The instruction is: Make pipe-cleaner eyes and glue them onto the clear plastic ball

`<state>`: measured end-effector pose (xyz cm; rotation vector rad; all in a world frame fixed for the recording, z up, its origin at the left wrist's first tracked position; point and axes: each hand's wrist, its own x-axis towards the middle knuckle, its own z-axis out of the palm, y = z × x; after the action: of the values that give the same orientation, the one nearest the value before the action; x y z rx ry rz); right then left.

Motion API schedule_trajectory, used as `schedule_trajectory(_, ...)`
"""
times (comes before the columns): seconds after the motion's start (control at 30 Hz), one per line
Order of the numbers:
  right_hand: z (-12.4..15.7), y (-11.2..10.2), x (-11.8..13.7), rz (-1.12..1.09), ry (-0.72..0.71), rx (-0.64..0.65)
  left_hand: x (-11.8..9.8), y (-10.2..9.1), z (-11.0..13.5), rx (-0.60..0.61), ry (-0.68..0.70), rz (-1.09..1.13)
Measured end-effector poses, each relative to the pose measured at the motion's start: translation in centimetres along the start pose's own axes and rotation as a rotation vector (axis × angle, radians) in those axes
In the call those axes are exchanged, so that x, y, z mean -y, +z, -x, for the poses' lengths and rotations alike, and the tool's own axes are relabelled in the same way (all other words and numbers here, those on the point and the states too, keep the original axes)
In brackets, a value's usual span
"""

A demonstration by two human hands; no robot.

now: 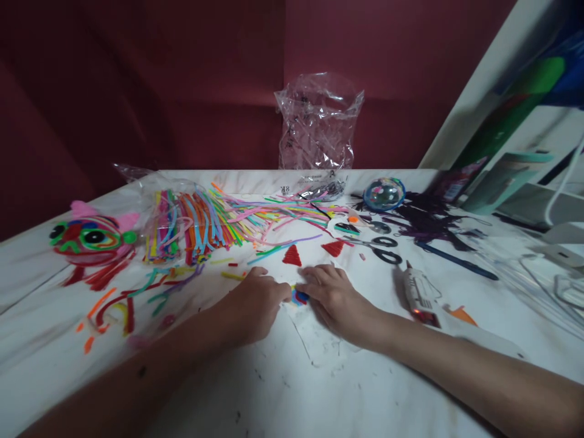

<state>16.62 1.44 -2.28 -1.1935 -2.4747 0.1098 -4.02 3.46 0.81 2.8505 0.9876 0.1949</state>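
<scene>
My left hand [255,304] and my right hand [335,298] meet at the middle of the white table [292,389]. Both pinch a small coiled pipe-cleaner piece [298,296] of blue, red and yellow that rests on the tabletop between the fingertips. Two red pipe-cleaner triangles [292,256] lie just beyond the hands, a second one [334,247] to the right.
A bundle of coloured pipe cleaners [201,222] in clear wrap spreads across the back left. A pipe-cleaner animal face [93,238] sits far left. Scissors [381,249], a glue gun [417,294], a blue pen [456,260], a clear bag [319,125] and a round ball [384,193] lie right.
</scene>
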Motion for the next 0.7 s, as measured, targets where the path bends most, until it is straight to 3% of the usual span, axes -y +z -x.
schedule_trajectory(0.23, -0.1, 0.4, 0.0, -0.042, -0.011, -0.009, 0.0, 0.0, 0.0, -0.003, 0.004, -0.008)
schedule_trajectory(0.43, -0.4, 0.0, -1.1, -0.166, 0.005, -0.156, -0.2, -0.4, 0.0, 0.034, 0.004, -0.022)
schedule_trajectory(0.7, -0.1, 0.2, 0.3, 0.016, -0.022, -0.008, 0.7, 0.6, 0.1, -0.007, 0.0, -0.004)
